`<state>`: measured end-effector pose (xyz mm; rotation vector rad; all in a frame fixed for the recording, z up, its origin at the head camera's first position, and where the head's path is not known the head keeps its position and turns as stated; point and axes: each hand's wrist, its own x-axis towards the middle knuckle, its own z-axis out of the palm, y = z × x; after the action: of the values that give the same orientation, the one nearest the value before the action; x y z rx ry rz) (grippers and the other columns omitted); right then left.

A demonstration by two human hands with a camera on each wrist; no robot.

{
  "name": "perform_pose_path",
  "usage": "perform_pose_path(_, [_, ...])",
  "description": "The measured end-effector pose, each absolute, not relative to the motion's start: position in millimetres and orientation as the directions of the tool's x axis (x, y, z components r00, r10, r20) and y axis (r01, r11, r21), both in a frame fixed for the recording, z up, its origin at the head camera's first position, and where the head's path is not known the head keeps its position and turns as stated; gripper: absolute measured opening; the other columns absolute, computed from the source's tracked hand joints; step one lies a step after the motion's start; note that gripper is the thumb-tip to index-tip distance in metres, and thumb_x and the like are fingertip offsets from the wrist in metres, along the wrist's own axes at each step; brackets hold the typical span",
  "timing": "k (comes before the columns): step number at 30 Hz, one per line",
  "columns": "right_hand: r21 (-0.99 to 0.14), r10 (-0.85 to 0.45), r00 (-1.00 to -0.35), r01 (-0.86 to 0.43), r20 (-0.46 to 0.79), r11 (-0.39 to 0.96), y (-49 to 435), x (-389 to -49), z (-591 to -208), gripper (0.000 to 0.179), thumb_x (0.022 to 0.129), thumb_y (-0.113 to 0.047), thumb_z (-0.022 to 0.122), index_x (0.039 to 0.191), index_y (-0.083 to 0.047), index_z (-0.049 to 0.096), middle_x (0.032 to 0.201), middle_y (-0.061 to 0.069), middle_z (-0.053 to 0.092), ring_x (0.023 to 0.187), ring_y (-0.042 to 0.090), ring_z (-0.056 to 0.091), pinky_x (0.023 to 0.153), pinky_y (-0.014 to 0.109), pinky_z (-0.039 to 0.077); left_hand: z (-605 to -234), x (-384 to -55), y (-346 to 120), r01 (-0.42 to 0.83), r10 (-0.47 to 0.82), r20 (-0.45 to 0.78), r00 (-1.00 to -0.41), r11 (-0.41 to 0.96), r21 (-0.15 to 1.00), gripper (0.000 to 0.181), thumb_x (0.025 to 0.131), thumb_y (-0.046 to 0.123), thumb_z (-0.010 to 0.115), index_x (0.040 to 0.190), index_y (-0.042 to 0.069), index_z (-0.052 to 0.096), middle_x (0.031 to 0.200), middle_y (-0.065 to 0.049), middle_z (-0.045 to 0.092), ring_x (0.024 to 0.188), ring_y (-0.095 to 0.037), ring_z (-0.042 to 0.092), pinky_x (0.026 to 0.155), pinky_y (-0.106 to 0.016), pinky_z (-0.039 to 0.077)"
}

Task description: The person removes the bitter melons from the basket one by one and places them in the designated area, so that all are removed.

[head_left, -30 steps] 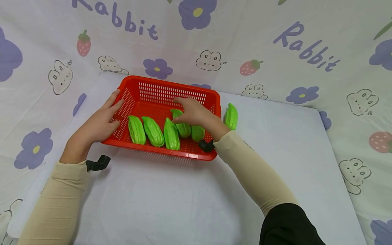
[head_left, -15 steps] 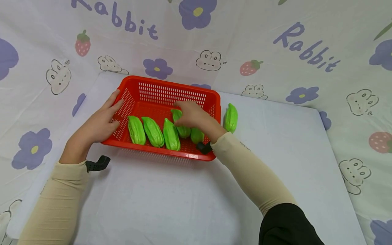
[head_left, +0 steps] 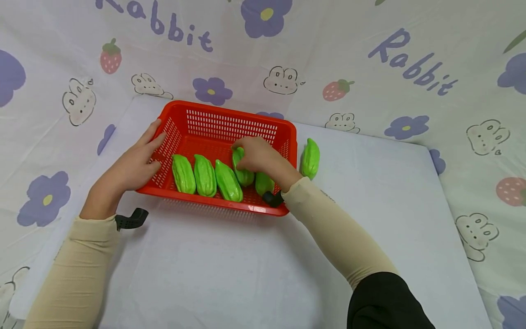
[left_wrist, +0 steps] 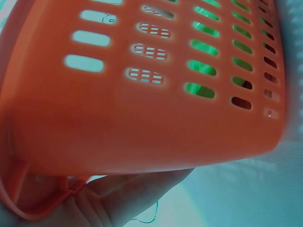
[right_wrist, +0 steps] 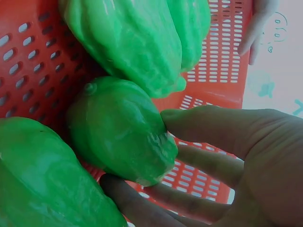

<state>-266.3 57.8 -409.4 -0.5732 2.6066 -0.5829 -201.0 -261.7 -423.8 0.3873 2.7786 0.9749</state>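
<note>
A red plastic basket (head_left: 205, 141) holds several light green, ribbed vegetables, such as the one at the left (head_left: 183, 174), lying side by side along its near side. My right hand (head_left: 263, 157) reaches in and pinches one green ribbed vegetable (right_wrist: 123, 132) right of the middle, its thumb and fingers on either side of it. Part of another vegetable (head_left: 264, 183) shows beneath my right wrist. My left hand (head_left: 133, 167) grips the basket's left rim, fingers over the edge. In the left wrist view part of that hand (left_wrist: 132, 196) shows outside the basket's wall.
One more green ribbed vegetable (head_left: 310, 159) lies on the white table (head_left: 370, 192), just right of the basket. Behind the table hangs a white cloth (head_left: 312, 45) printed with rabbits, flowers and strawberries. A black wrist camera (head_left: 131, 219) sits below my left hand.
My right hand's fingers have closed in on the vegetable beneath them. Two vegetables to its left have turned, and the tip of the nearer one has shifted left. My left hand keeps its place.
</note>
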Motion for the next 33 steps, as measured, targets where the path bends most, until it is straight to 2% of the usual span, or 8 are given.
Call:
perform_pose_path(8, [-0.477,-0.454,-0.840,-0.281,-0.297,0.833,58,-266,-409,0.055,0.089,-0.011,0.078,0.143,-0.011,0.072,0.134,0.007,0.070,0.112,0.026,0.058,0.090,0.036,0.057,-422,-201,-261,0.181,0.293,-0.077,-0.953,0.757,0.628,0.075,0.098,-0.002,0.053,0.168,-0.006,0.026,0.182,0.000,-0.009,0.164,-0.039,0.013,0.119,-0.067,0.034])
perform_pose_path(14, [-0.478,-0.443,-0.844,-0.268,-0.303,0.837,58,-266,-407,0.055,0.089,-0.011,0.077,0.143,-0.010,0.071,0.135,0.008,0.069,0.112,0.026,0.058,0.089,0.035,0.056,-421,-201,-261,0.187,0.297,-0.074,-0.952,0.756,0.627,0.075,0.098,-0.002,0.052,0.168,-0.006,0.026,0.182,0.000,-0.008,0.164,-0.040,0.013,0.118,-0.068,0.035])
perform_pose_path(25, [-0.489,-0.419,-0.861,-0.244,-0.287,0.838,61,-265,-403,0.054,0.090,-0.013,0.079,0.143,-0.012,0.072,0.136,0.008,0.068,0.117,0.026,0.058,0.099,0.041,0.054,-423,-201,-262,0.188,0.301,-0.082,-0.950,0.762,0.620,0.075,0.098,-0.001,0.051,0.168,-0.006,0.025,0.182,0.001,-0.009,0.164,-0.038,0.013,0.122,-0.067,0.031])
perform_pose_path(33, [-0.489,-0.410,-0.875,-0.248,-0.259,0.837,65,-266,-396,0.055,0.090,-0.015,0.081,0.144,-0.013,0.071,0.139,0.007,0.069,0.126,0.026,0.058,0.106,0.043,0.052,-424,-202,-262,0.185,0.297,-0.080,-0.951,0.761,0.622,0.075,0.098,-0.002,0.052,0.168,-0.006,0.025,0.182,0.002,-0.009,0.164,-0.039,0.015,0.121,-0.067,0.033])
